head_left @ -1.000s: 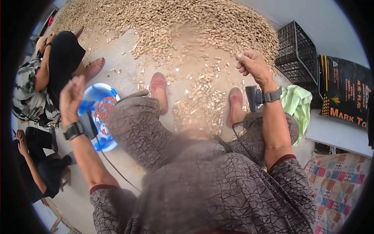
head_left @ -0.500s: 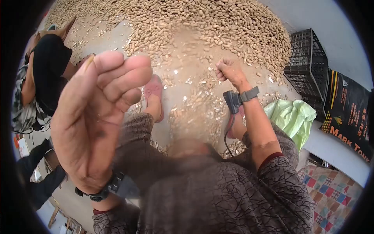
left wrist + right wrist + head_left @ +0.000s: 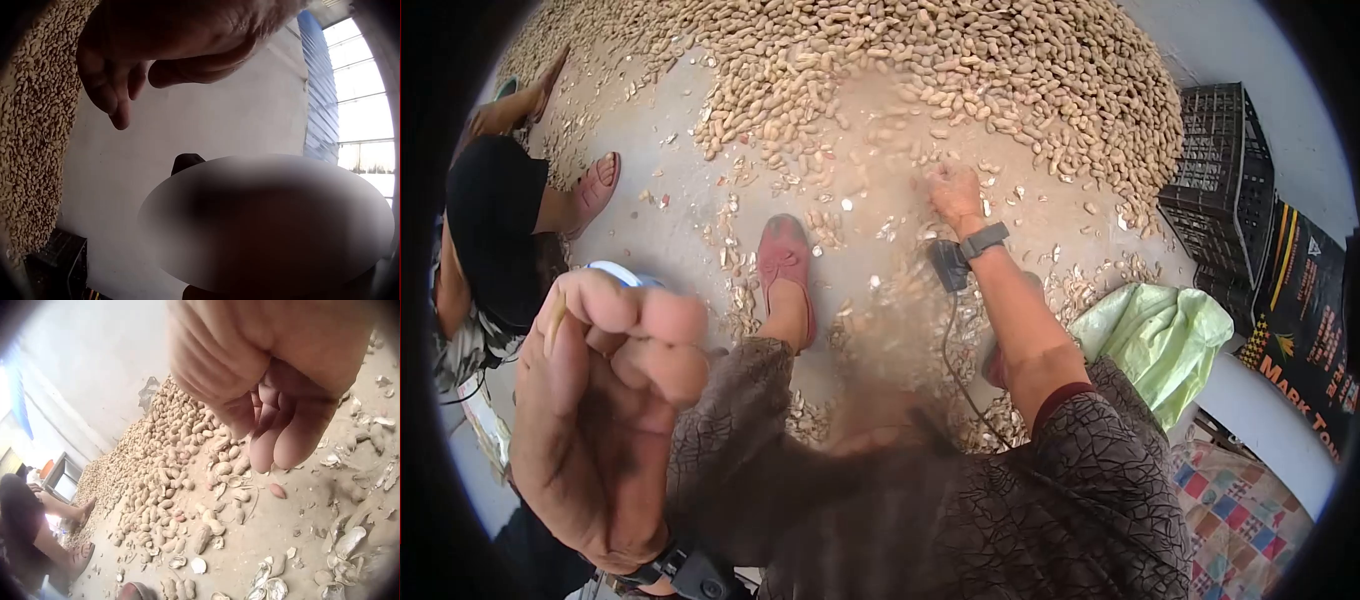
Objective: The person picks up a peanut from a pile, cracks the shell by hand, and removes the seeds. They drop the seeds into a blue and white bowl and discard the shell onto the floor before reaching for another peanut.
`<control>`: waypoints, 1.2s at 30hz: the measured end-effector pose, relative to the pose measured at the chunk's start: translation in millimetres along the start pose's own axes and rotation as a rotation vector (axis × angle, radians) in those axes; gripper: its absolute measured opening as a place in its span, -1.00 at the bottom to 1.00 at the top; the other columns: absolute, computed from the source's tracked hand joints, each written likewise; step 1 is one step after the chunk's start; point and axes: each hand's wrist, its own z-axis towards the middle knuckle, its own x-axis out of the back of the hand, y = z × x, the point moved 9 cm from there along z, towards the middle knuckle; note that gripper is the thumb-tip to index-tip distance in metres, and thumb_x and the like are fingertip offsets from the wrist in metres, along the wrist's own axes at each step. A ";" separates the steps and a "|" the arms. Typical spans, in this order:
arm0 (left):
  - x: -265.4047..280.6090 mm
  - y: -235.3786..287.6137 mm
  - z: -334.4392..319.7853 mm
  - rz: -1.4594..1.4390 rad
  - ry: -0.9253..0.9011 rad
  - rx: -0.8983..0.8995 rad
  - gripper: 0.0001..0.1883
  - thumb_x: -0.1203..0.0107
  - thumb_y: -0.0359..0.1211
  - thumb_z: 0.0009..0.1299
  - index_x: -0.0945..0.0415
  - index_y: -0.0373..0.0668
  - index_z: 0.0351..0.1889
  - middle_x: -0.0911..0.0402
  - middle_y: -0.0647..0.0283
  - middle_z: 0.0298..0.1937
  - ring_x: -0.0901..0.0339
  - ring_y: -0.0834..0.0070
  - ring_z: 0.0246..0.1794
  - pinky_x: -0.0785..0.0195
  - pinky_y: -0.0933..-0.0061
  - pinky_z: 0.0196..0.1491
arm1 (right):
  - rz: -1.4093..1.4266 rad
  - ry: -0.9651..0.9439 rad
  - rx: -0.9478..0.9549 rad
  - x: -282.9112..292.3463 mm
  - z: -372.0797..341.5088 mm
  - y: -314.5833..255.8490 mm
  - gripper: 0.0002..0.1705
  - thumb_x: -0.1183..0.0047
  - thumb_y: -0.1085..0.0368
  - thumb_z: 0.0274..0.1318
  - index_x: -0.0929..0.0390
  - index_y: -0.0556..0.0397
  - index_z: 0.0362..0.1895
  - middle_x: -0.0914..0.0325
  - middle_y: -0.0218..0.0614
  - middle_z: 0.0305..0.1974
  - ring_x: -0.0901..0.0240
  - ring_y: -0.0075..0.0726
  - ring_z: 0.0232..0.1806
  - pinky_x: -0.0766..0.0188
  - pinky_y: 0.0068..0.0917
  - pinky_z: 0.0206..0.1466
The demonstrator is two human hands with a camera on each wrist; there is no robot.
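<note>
Close to the head camera my left hand (image 3: 605,410) is raised, palm toward me, fingers loosely bent and nothing in them. The left wrist view also shows its bent fingers (image 3: 115,100) in the air. My right hand (image 3: 953,195) reaches down by the front edge of a big heap of unshelled peanuts (image 3: 960,60). Its fingers (image 3: 294,440) curl downward low above the floor, and I cannot tell whether they hold something. A reddish peanut kernel (image 3: 278,490) lies just below the fingertips. Loose peanuts (image 3: 209,525) and broken shells (image 3: 347,544) are scattered around it.
A black crate (image 3: 1220,170) stands at right beside a printed black sack (image 3: 1310,320) and a pale green bag (image 3: 1155,345). A seated person's leg (image 3: 500,220) is at left. Behind my left hand shows a basin's rim (image 3: 622,275). My shoe (image 3: 785,260) is between.
My left hand has risen from beside the blue and white basin toward the camera, its fingers bending more. My right hand has moved left and lower, with its fingers still curled.
</note>
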 end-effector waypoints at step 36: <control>-0.9 -58.1 40.8 0.023 0.179 0.208 -0.58 0.24 -0.14 0.46 -0.35 -0.36 -0.05 -0.54 0.05 -0.17 -0.54 0.39 -0.24 -0.40 0.46 -0.25 | 0.201 -0.240 1.117 7.2 -190.3 -298.0 -0.94 -0.06 0.39 -0.13 -0.46 0.08 -0.49 -0.37 -0.26 -0.63 -0.38 -0.30 -0.62 -0.26 -0.46 -0.62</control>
